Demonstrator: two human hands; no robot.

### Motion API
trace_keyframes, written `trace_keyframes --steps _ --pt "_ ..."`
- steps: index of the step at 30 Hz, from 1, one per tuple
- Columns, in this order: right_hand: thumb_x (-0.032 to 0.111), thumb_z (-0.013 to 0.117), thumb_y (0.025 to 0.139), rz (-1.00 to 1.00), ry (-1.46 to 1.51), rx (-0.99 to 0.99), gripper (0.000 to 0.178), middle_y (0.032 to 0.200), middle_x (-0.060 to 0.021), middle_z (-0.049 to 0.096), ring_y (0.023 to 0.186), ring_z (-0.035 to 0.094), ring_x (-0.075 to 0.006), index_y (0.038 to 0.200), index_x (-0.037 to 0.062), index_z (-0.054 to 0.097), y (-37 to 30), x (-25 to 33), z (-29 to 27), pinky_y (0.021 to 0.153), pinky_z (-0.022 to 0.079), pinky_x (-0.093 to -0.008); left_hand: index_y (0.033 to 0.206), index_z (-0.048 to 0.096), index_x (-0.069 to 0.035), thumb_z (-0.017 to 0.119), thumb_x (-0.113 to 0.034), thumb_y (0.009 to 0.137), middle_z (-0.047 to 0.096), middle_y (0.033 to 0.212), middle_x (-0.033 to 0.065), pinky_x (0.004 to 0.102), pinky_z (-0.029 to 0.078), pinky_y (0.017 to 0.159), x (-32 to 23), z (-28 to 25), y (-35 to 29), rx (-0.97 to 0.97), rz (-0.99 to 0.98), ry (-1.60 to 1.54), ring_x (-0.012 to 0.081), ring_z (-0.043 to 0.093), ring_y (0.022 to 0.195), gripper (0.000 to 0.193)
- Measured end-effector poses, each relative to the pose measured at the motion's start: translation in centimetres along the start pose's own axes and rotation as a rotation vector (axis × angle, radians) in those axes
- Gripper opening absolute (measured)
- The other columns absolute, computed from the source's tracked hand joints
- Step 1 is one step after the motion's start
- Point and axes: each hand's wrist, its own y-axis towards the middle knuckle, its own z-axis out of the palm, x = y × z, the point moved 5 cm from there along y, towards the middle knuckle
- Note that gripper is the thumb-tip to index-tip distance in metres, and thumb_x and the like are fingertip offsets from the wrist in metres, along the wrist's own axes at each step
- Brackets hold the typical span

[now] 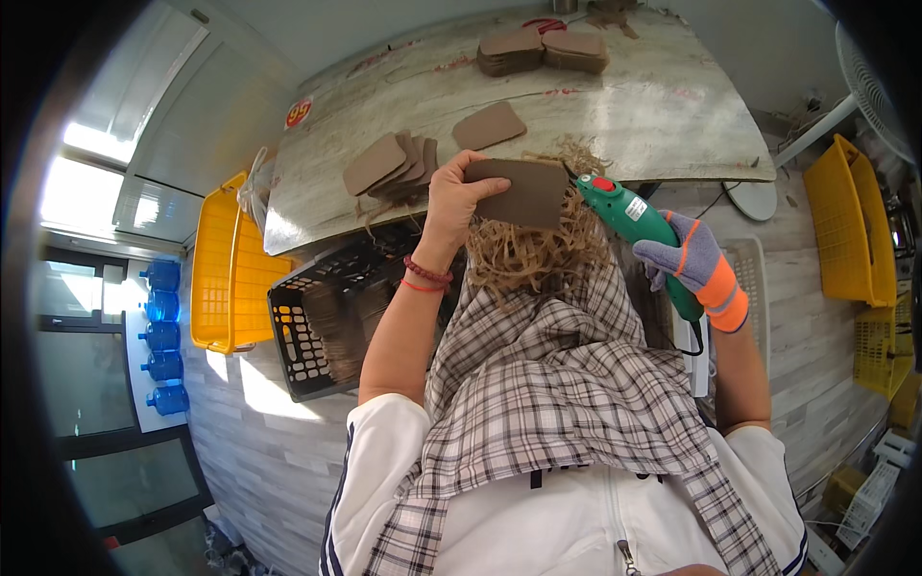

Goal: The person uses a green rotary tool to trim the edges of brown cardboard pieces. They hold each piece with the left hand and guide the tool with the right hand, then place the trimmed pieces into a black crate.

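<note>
Between thumb and fingers, my bare left hand point(456, 197) holds up a flat brown rounded-corner piece point(526, 195), a sheet that looks like rubber or leather. My right hand point(687, 252), in a grey and orange glove, is wrapped round a green corded power cutter point(629, 213) with a red switch. The cutter's tip meets or nearly meets the piece's right edge; the exact contact is too small to tell. Curly brown trimmings point(533, 254) are heaped on my plaid apron point(538, 374) below. On the table edge lie a fanned stack of similar pieces point(389, 165) and a single piece point(490, 126).
More stacked pieces point(543, 52) stand at the back of the worktable point(653, 115). A black crate point(300, 336) with brown pieces sits under its left side, beside a yellow basket point(226, 278). Yellow crates point(845, 226) and a white fan point(869, 86) are at the right.
</note>
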Motion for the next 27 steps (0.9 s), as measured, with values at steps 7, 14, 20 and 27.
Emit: trace_keyframes --steps 7,14,20,27 --pt "0.025 0.078 0.077 0.002 -0.051 0.080 0.041 0.068 -0.0018 0.060 0.054 0.055 -0.0066 0.103 -0.0019 0.060 0.1 -0.9 0.7 0.048 0.046 -0.0217 0.090 0.066 -0.001 0.072 0.003 0.073 0.068 0.080 0.0045 0.0248 0.051 0.066 0.2 -0.4 0.4 0.095 -0.076 -0.053 0.0115 0.063 0.070 0.018" --pt "0.021 0.075 0.079 -0.018 -0.154 0.108 0.038 0.072 -0.0026 0.061 0.058 0.056 -0.0065 0.105 -0.0015 0.058 0.6 -1.3 1.4 0.048 0.047 -0.0206 0.090 0.066 -0.002 0.073 0.002 0.073 0.067 0.081 0.0029 0.0241 0.050 0.070 1.1 1.8 -0.1 0.261 -0.170 0.123 0.0100 0.062 0.074 0.019" --pt "0.022 0.076 0.078 -0.038 -0.132 0.119 0.039 0.070 -0.0013 0.060 0.055 0.053 -0.0057 0.104 -0.0012 0.059 1.0 -0.3 2.6 0.048 0.044 -0.0209 0.090 0.065 -0.003 0.074 0.003 0.070 0.066 0.082 0.0000 0.0210 0.046 0.071 1.3 3.4 -0.8 0.371 -0.213 0.204 0.0072 0.059 0.075 0.023" --pt "0.020 0.074 0.079 -0.046 -0.010 0.007 0.040 0.069 -0.0028 0.060 0.052 0.055 -0.0081 0.107 -0.0031 0.056 2.1 -1.2 3.1 0.046 0.045 -0.0223 0.104 0.060 -0.001 0.069 0.002 0.075 0.065 0.095 0.0042 0.0268 0.051 0.076 -0.1 -2.0 0.1 0.129 -0.091 0.120 0.0137 0.062 0.082 0.031"
